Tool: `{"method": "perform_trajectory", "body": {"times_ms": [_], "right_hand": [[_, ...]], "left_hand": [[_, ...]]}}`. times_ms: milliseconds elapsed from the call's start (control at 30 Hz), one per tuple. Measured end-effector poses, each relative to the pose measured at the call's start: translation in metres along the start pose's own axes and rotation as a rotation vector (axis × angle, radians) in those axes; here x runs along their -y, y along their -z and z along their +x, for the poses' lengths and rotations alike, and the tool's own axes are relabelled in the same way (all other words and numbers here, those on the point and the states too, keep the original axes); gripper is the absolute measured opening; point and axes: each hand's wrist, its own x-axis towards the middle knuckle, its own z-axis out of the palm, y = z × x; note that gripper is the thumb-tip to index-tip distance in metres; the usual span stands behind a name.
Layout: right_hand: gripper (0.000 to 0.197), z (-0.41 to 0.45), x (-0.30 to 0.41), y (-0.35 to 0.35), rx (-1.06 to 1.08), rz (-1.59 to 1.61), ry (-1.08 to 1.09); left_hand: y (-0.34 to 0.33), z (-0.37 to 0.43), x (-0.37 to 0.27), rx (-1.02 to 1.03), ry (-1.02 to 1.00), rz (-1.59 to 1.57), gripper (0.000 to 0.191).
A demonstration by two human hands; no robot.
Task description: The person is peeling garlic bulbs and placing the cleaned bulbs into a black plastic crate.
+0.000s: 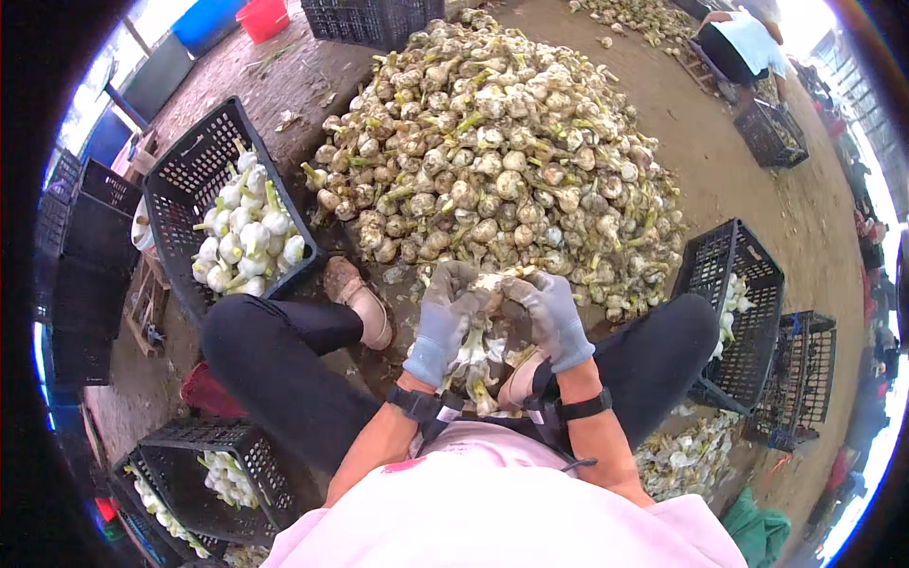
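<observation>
Between both gloved hands, just in front of the pile, is a garlic bulb (491,282) with loose skin hanging about it. My left hand (449,302) grips it from the left, fingers curled. From the other side, my right hand (543,305) pinches it near the stem. Torn garlic skins (477,358) lie below the hands, between my shoes. Straight ahead rises a large heap of unpeeled, soil-stained garlic bulbs (511,156). At my left knee stands a tilted black plastic crate (181,160) holding clean white garlic bulbs (252,231).
On the right, a black crate (753,284) holds some white bulbs, beside another crate (795,376). Behind my left leg are stacked crates (206,483) with garlic. Garlic skins (689,454) litter the floor at right. A person (746,46) bends over a crate at far right.
</observation>
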Motion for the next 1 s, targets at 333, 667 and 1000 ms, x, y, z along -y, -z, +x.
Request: {"method": "perform_trajectory", "body": {"times_ms": [333, 667, 1000], "right_hand": [[0.018, -0.007, -0.002, 0.003, 0.127, 0.304, -0.055], [0.017, 0.003, -0.023, -0.011, -0.221, -0.409, 0.414], [0.022, -0.004, -0.037, -0.003, 0.067, 0.518, -0.098]], "left_hand": [[-0.012, -0.005, -0.007, -0.045, -0.046, 0.184, 0.026], [-0.007, -0.007, -0.003, -0.094, 0.001, 0.085, 0.016], [0.001, -0.004, 0.004, 0.173, -0.107, 0.187, 0.054]]}}
